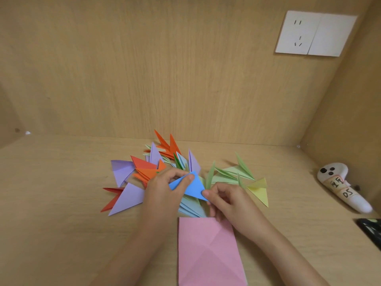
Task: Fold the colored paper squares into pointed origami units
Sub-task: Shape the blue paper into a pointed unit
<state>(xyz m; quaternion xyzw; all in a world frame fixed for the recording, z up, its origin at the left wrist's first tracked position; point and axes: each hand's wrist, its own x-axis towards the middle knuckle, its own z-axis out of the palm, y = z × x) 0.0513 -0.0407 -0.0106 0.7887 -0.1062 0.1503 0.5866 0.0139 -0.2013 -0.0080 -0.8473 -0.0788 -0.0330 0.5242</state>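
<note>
A blue paper piece [192, 187], folded to a triangle, is held above the desk between both hands. My left hand [165, 187] pinches its upper left edge with thumb and fingers. My right hand [225, 200] pinches its lower right corner. Under the blue piece lies a stack of pale blue folded units [190, 207]. A creased pink paper sheet [208, 252] lies flat in front of me, just below my hands. Finished pointed units spread behind: orange [167, 145], purple [126, 196], red [112, 200], light green [237, 171] and yellow [259, 190].
The wooden desk [61, 203] has a back wall and a right side wall close by. A white handheld controller [342, 186] lies at the right. A dark object [371, 230] sits at the right edge. A white wall socket [315, 34] is high on the back wall.
</note>
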